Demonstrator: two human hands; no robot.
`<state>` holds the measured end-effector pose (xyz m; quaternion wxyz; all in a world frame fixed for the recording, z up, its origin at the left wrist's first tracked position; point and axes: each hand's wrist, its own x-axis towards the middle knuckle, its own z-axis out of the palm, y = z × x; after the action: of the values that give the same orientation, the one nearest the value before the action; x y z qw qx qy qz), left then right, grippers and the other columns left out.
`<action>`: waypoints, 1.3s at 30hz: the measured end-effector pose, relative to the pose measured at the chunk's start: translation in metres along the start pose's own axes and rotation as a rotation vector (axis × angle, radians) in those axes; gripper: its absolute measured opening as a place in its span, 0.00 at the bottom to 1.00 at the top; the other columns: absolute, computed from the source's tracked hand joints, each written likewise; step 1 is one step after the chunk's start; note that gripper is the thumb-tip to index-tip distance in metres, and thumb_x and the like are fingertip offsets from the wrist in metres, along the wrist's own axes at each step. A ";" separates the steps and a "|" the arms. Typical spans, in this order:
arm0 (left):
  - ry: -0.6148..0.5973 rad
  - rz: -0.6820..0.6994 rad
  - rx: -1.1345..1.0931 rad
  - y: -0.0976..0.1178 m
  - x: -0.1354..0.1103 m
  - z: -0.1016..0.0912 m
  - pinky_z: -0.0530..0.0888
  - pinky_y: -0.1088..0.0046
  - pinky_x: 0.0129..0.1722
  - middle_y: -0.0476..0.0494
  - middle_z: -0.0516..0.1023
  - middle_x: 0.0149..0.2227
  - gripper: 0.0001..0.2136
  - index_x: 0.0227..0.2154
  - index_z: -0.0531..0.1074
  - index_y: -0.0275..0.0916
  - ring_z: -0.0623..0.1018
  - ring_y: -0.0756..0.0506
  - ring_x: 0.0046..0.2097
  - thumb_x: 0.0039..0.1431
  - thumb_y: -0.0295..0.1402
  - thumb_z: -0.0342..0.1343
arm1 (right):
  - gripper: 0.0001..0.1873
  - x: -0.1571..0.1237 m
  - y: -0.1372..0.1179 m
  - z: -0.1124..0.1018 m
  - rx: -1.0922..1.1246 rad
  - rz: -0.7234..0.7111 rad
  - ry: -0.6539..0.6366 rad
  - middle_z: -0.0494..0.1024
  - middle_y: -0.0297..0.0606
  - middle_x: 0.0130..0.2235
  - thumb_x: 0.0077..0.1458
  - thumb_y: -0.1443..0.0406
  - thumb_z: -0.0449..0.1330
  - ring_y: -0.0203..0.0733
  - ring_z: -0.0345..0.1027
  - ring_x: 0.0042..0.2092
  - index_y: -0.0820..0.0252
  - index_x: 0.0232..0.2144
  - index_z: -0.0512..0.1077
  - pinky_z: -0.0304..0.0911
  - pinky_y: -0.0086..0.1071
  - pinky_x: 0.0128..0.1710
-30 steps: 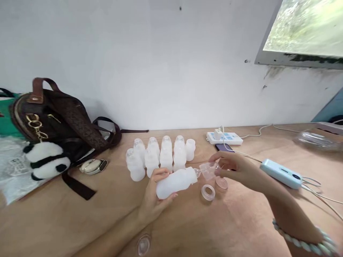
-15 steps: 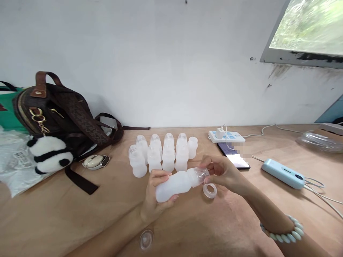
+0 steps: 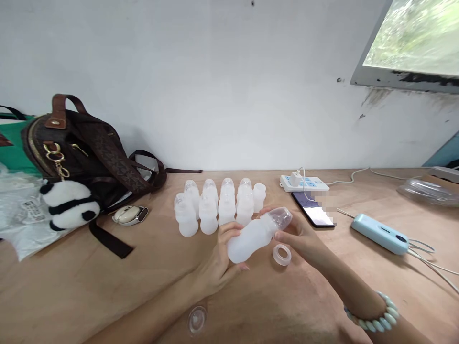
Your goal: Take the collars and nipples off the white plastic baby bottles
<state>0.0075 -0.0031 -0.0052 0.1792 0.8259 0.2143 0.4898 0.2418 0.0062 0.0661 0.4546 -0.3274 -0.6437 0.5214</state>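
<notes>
A frosted white baby bottle (image 3: 248, 242) lies tilted in my left hand (image 3: 224, 258), whose fingers wrap its lower body. Its clear cap (image 3: 281, 217) points up and to the right. My right hand (image 3: 292, 231) closes round the bottle's neck and the base of that cap, thumb in front, other fingers partly hidden behind. Just below the right hand a translucent collar ring (image 3: 282, 255) rests on the table. Near the front edge of the view lies a clear nipple-like round piece (image 3: 197, 320). Behind my hands stand several similar bottles (image 3: 208, 212) in rows, most with clear caps.
At the left are a dark backpack (image 3: 89, 143) with a panda plush (image 3: 70, 205) and a beige computer mouse (image 3: 129, 215). To the right lie a power strip (image 3: 317, 183), a phone (image 3: 311, 210), a light blue device (image 3: 380, 233) with cables, and clear plastic packaging (image 3: 426, 190).
Both hands have moved the bottle slightly right and tipped its capped end higher. My right hand has shifted from the cap's end to the neck.
</notes>
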 end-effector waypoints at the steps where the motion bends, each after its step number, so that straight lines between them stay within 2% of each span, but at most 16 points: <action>1: -0.052 -0.042 -0.004 0.000 0.001 -0.001 0.70 0.55 0.54 0.33 0.59 0.57 0.24 0.63 0.47 0.47 0.65 0.36 0.60 0.70 0.44 0.48 | 0.22 0.000 -0.001 0.000 -0.025 0.027 -0.014 0.78 0.39 0.43 0.50 0.56 0.70 0.46 0.73 0.46 0.54 0.46 0.72 0.72 0.38 0.44; 3: -0.182 -0.140 0.023 0.003 0.004 -0.003 0.69 0.53 0.57 0.33 0.57 0.60 0.25 0.63 0.47 0.48 0.64 0.35 0.61 0.69 0.43 0.50 | 0.21 0.002 -0.002 -0.002 -0.143 0.044 0.022 0.78 0.39 0.41 0.50 0.56 0.69 0.47 0.74 0.44 0.55 0.45 0.71 0.72 0.40 0.43; 5: -0.323 -0.216 0.082 0.007 0.009 -0.005 0.68 0.52 0.59 0.34 0.58 0.62 0.25 0.63 0.51 0.47 0.65 0.35 0.62 0.68 0.41 0.53 | 0.18 0.004 -0.001 -0.010 -0.369 0.025 0.121 0.77 0.39 0.39 0.51 0.57 0.67 0.46 0.73 0.40 0.57 0.41 0.70 0.71 0.39 0.38; 7: -0.422 -0.231 0.135 0.011 0.012 -0.006 0.68 0.54 0.59 0.35 0.62 0.61 0.24 0.62 0.55 0.45 0.66 0.36 0.62 0.67 0.38 0.55 | 0.14 0.008 0.002 -0.018 -0.642 0.000 0.225 0.75 0.36 0.34 0.51 0.57 0.65 0.42 0.69 0.33 0.56 0.36 0.69 0.66 0.36 0.31; 9: -0.458 -0.199 0.173 0.013 0.015 -0.006 0.70 0.54 0.59 0.36 0.67 0.58 0.21 0.60 0.60 0.43 0.68 0.37 0.60 0.67 0.37 0.55 | 0.14 0.011 0.009 -0.025 -0.838 -0.016 0.273 0.69 0.32 0.28 0.51 0.55 0.64 0.39 0.63 0.28 0.55 0.29 0.64 0.61 0.34 0.26; 12: -0.464 -0.162 0.210 0.013 0.016 -0.004 0.71 0.54 0.57 0.36 0.71 0.55 0.19 0.57 0.64 0.41 0.70 0.36 0.58 0.66 0.37 0.56 | 0.19 0.018 0.019 -0.028 -0.939 -0.034 0.275 0.66 0.29 0.26 0.53 0.52 0.64 0.38 0.61 0.26 0.54 0.27 0.59 0.58 0.34 0.26; 19: -0.416 -0.238 0.116 0.011 0.016 -0.006 0.73 0.57 0.52 0.39 0.74 0.48 0.09 0.47 0.71 0.41 0.73 0.38 0.52 0.66 0.32 0.54 | 0.20 0.038 0.024 -0.023 -0.943 -0.069 0.281 0.69 0.33 0.28 0.55 0.49 0.62 0.41 0.62 0.29 0.54 0.27 0.60 0.57 0.34 0.28; 22: -0.387 -0.273 0.064 0.009 0.016 -0.005 0.73 0.59 0.50 0.40 0.76 0.45 0.05 0.41 0.72 0.41 0.74 0.40 0.49 0.66 0.31 0.53 | 0.19 0.044 0.025 -0.021 -0.923 -0.071 0.274 0.71 0.35 0.31 0.56 0.49 0.62 0.41 0.63 0.30 0.55 0.30 0.61 0.60 0.35 0.29; 26: -0.351 -0.342 0.018 0.009 0.010 -0.011 0.74 0.65 0.43 0.44 0.78 0.38 0.07 0.36 0.74 0.41 0.76 0.42 0.41 0.67 0.33 0.51 | 0.18 0.042 0.023 -0.025 -0.896 -0.067 0.245 0.74 0.37 0.36 0.57 0.50 0.61 0.42 0.68 0.32 0.57 0.39 0.66 0.64 0.36 0.31; 29: -0.328 -0.421 -0.004 0.012 -0.003 -0.028 0.73 0.70 0.35 0.45 0.78 0.35 0.12 0.37 0.75 0.40 0.76 0.45 0.35 0.69 0.39 0.50 | 0.20 0.025 0.014 -0.032 -0.916 -0.082 0.261 0.75 0.39 0.41 0.57 0.53 0.62 0.39 0.68 0.31 0.57 0.47 0.67 0.65 0.36 0.32; 32: -0.321 -0.513 -0.119 0.018 -0.022 -0.056 0.72 0.70 0.34 0.44 0.78 0.34 0.21 0.41 0.76 0.41 0.76 0.44 0.35 0.68 0.51 0.46 | 0.14 -0.002 0.008 -0.036 -1.051 -0.084 0.152 0.76 0.39 0.41 0.56 0.58 0.63 0.41 0.69 0.31 0.55 0.43 0.71 0.65 0.37 0.32; 34: -0.361 -0.503 -0.197 0.025 -0.032 -0.075 0.73 0.68 0.37 0.43 0.78 0.36 0.27 0.44 0.76 0.43 0.75 0.42 0.37 0.58 0.61 0.51 | 0.10 -0.020 0.009 -0.035 -1.152 -0.120 0.016 0.78 0.40 0.41 0.56 0.62 0.62 0.47 0.72 0.38 0.55 0.41 0.72 0.67 0.39 0.35; 35: -0.405 -0.484 -0.185 0.030 -0.035 -0.083 0.73 0.66 0.40 0.43 0.77 0.38 0.29 0.45 0.76 0.44 0.75 0.41 0.39 0.52 0.62 0.57 | 0.09 -0.027 0.012 -0.034 -1.198 -0.154 -0.042 0.78 0.42 0.42 0.56 0.64 0.62 0.50 0.72 0.41 0.55 0.42 0.72 0.68 0.41 0.38; 37: -0.509 -0.464 -0.115 0.038 -0.040 -0.093 0.72 0.63 0.45 0.43 0.76 0.43 0.27 0.45 0.76 0.48 0.75 0.39 0.43 0.46 0.57 0.66 | 0.08 -0.036 0.021 -0.031 -1.290 -0.215 -0.126 0.78 0.44 0.43 0.57 0.67 0.61 0.54 0.71 0.45 0.56 0.41 0.73 0.68 0.45 0.41; 39: -0.568 -0.477 -0.044 0.043 -0.042 -0.095 0.70 0.63 0.48 0.46 0.75 0.44 0.18 0.41 0.77 0.49 0.75 0.40 0.45 0.50 0.50 0.68 | 0.05 -0.039 0.030 -0.027 -1.361 -0.243 -0.173 0.78 0.44 0.40 0.58 0.69 0.60 0.54 0.72 0.43 0.57 0.38 0.73 0.68 0.45 0.40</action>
<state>-0.0866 -0.0539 0.0289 0.3582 0.8517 0.3320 0.1899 0.2795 -0.0114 0.0288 0.1504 -0.4225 -0.8933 -0.0286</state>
